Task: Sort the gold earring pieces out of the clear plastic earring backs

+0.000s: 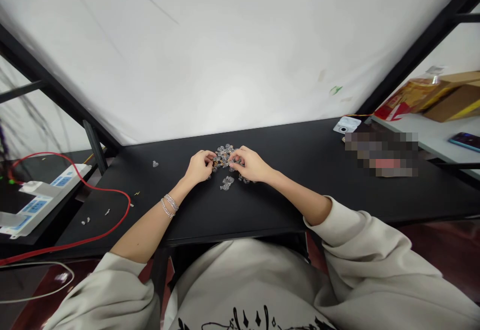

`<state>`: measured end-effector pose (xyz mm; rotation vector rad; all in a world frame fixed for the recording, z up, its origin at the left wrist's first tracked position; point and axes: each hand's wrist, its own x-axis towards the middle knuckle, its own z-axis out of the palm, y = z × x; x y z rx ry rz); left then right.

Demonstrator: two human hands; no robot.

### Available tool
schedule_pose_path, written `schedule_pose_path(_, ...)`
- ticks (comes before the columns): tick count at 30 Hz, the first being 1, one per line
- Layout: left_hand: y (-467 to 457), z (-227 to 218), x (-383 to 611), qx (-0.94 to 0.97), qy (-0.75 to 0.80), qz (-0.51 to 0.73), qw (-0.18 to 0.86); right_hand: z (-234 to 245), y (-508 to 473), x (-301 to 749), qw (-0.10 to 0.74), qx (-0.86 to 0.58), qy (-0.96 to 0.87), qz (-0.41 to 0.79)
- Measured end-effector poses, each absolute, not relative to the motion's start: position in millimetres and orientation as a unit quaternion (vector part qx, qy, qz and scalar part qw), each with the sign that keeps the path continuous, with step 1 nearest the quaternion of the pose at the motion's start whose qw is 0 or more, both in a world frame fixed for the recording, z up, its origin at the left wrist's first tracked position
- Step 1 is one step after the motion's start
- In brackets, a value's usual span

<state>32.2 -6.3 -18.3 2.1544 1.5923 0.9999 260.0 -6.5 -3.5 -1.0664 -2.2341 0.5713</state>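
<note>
A pile of small clear, greyish plastic pieces (225,152) lies on the black table in front of me, with bits of orange-gold among them. My left hand (201,166) is at the pile's left side, thumb and fingers closed in a pinch; what they hold is too small to make out. From the right, my right hand (249,164) pinches what looks like a small clear plastic piece at the pile's edge. Several similar pieces lie under and beside the right hand. Nearer to me sits a small separate cluster of clear pieces (227,183).
One clear piece (155,163) lies apart at the left. A red cable (129,205) loops over the table's left side near tiny loose bits. A white power strip (45,200) is far left. At right are a white camera-like device (347,124), a blurred-out item and a phone (466,140).
</note>
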Motion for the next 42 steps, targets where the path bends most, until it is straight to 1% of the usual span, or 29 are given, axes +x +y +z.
schedule_pose_path(5, -9, -15, 36, 0.727, 0.512, 0.43, 0.155, -2, -7, 259, 0.306, -0.405, -0.834, 0.218)
schedule_pose_path(10, -13, -13, 42, 0.686, 0.45, 0.519, 0.239, 3, -10, 257, 0.331, -0.422, -0.802, 0.264)
schedule_pose_path(14, -16, -13, 47, 0.676, 0.399, 0.547, 0.291, 3, -12, 256, 0.365, -0.419, -0.767, 0.322)
schedule_pose_path(17, -17, -12, 49, 0.674, 0.374, 0.547, 0.327, 1, -11, 255, 0.386, -0.41, -0.76, 0.324)
schedule_pose_path(20, -19, -12, 49, 0.678, 0.361, 0.536, 0.351, -1, -10, 255, 0.385, -0.404, -0.768, 0.315)
schedule_pose_path(25, -21, -11, 49, 0.688, 0.357, 0.529, 0.345, 0, -12, 255, 0.356, -0.409, -0.783, 0.305)
schedule_pose_path(31, -21, -9, 50, 0.692, 0.354, 0.532, 0.336, 2, -14, 254, 0.354, -0.413, -0.782, 0.306)
schedule_pose_path(34, -21, -9, 49, 0.698, 0.349, 0.526, 0.337, 0, -14, 253, 0.359, -0.413, -0.766, 0.337)
schedule_pose_path(39, -23, -8, 48, 0.707, 0.347, 0.519, 0.332, -7, -11, 252, 0.38, -0.384, -0.724, 0.429)
schedule_pose_path(42, -26, -5, 50, 0.711, 0.347, 0.521, 0.321, -11, -9, 252, 0.386, -0.373, -0.711, 0.455)
